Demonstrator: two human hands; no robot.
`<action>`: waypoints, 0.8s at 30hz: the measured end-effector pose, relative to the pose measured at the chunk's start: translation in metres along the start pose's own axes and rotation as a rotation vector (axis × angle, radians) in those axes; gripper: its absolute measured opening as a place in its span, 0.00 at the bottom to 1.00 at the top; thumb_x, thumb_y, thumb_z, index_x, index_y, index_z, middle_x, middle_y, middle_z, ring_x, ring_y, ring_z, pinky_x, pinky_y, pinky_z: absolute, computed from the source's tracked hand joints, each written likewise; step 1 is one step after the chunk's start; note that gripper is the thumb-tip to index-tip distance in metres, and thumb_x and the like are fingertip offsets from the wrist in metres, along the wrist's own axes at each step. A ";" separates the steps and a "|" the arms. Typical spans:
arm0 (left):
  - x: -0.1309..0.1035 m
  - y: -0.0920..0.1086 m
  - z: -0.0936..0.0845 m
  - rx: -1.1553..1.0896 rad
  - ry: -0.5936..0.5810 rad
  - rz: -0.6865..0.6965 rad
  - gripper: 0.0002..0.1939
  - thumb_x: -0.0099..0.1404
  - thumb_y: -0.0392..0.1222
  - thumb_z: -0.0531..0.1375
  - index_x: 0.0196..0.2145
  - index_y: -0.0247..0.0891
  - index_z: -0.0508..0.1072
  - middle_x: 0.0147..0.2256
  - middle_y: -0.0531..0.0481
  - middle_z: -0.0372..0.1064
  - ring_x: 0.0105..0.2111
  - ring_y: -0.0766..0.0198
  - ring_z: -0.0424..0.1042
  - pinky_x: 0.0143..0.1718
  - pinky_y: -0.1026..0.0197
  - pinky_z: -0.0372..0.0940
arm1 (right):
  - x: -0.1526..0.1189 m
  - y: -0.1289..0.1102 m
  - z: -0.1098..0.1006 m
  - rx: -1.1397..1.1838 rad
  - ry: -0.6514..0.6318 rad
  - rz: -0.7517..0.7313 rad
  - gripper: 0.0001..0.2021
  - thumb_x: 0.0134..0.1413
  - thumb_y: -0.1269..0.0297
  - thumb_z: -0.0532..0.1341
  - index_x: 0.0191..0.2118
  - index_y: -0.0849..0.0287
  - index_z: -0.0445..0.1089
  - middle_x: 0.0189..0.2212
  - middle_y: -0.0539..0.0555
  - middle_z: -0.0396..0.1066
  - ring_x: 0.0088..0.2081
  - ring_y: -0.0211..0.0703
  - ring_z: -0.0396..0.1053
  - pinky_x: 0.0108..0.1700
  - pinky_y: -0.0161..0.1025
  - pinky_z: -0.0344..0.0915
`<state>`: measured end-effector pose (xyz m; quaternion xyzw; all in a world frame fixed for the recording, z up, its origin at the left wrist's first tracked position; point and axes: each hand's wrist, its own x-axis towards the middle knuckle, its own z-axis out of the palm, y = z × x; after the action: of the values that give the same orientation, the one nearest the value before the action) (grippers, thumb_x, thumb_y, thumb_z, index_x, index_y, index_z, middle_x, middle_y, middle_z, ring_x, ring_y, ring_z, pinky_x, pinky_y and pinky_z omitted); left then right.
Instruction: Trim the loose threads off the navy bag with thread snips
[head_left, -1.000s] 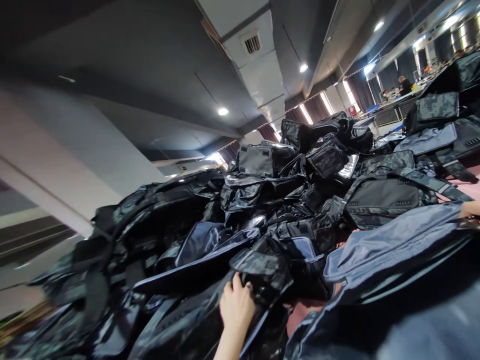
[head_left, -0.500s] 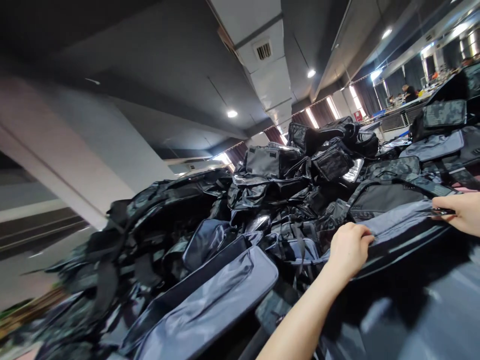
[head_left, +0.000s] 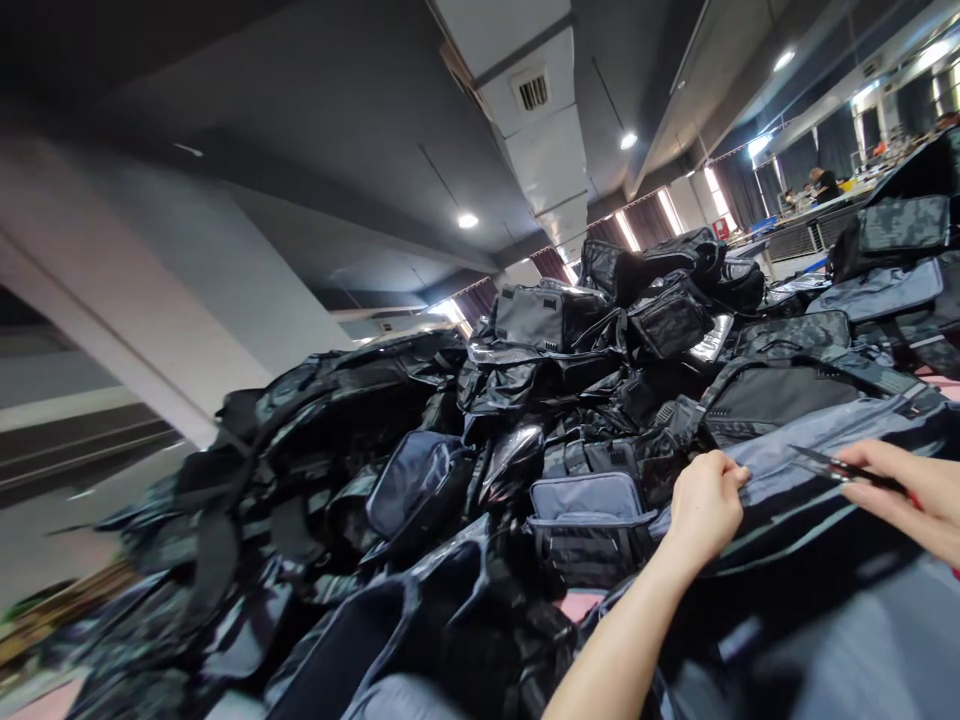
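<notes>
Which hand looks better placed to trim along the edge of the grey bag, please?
Probably the right hand: it holds the snips, tips pointing at the grey bag. The left hand is shut on that bag's edge, holding it.

Bag pile [head_left: 525,400] ahead; nearest bag [head_left: 810,450] right-front, work tables [head_left: 795,225] behind.
</notes>
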<state>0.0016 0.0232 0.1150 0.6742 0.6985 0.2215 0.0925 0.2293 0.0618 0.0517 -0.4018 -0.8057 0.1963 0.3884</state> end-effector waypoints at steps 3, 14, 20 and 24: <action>-0.001 -0.003 0.001 -0.016 0.031 0.017 0.08 0.67 0.38 0.54 0.31 0.38 0.70 0.35 0.47 0.72 0.38 0.60 0.70 0.42 0.60 0.62 | 0.002 -0.015 0.022 0.093 -0.150 0.062 0.20 0.63 0.43 0.46 0.40 0.54 0.63 0.24 0.49 0.65 0.24 0.41 0.64 0.29 0.36 0.61; -0.005 -0.009 0.007 0.023 0.094 0.076 0.07 0.67 0.38 0.53 0.32 0.38 0.68 0.36 0.47 0.70 0.38 0.60 0.69 0.41 0.60 0.61 | 0.005 -0.019 0.033 -0.024 -0.156 0.006 0.16 0.64 0.48 0.47 0.39 0.54 0.61 0.20 0.48 0.62 0.22 0.42 0.63 0.26 0.36 0.55; -0.006 -0.008 0.008 0.029 0.096 0.086 0.08 0.68 0.38 0.53 0.31 0.38 0.67 0.35 0.47 0.70 0.38 0.60 0.69 0.41 0.60 0.61 | 0.007 -0.021 0.032 -0.043 -0.172 0.026 0.16 0.63 0.47 0.46 0.37 0.53 0.60 0.21 0.48 0.63 0.22 0.42 0.63 0.27 0.36 0.55; -0.006 -0.008 0.008 0.038 0.107 0.100 0.08 0.68 0.38 0.52 0.30 0.38 0.67 0.34 0.48 0.69 0.36 0.61 0.68 0.40 0.60 0.61 | 0.007 -0.023 0.032 -0.100 -0.153 -0.005 0.15 0.64 0.50 0.45 0.37 0.54 0.59 0.19 0.47 0.61 0.21 0.43 0.63 0.26 0.36 0.53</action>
<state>-0.0013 0.0187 0.1033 0.6970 0.6721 0.2482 0.0312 0.1904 0.0536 0.0491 -0.4025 -0.8427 0.1852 0.3057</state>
